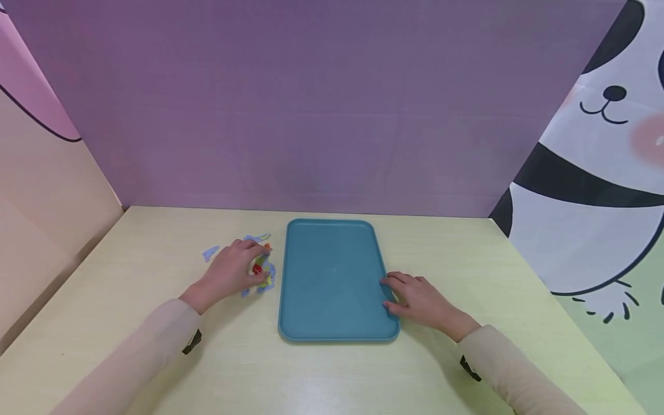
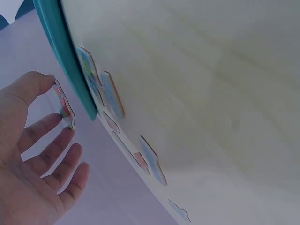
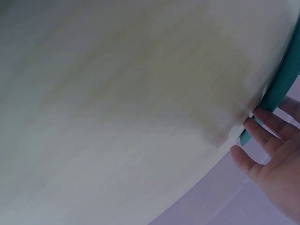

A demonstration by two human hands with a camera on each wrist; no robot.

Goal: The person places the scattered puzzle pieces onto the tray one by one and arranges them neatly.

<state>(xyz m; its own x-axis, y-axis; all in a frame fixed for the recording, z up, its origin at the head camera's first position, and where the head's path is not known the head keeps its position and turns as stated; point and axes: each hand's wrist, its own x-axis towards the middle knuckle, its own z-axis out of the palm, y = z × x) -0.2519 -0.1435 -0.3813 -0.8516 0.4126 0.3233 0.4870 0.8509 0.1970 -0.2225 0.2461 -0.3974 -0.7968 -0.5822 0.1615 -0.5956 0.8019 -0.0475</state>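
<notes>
My left hand (image 1: 231, 269) pinches a small, flat puzzle piece (image 2: 64, 105) with red and green on it between thumb and fingertips, left of the tray. In the left wrist view the piece is held up edge-on, above the table. Several other thin puzzle pieces (image 2: 153, 160), mostly light blue, lie beneath and around that hand; the hand hides part of them in the head view. A blue-green rectangular tray (image 1: 332, 276) lies flat with nothing on it. The fingers of my right hand (image 1: 421, 301) rest loosely at the tray's right rim (image 3: 282, 77).
The pale wooden table (image 1: 332, 377) extends around the tray. A purple backdrop (image 1: 321, 109) rises behind its far edge. On the right hangs a panel with a printed panda (image 1: 596, 236); a beige panel (image 1: 46, 219) stands on the left.
</notes>
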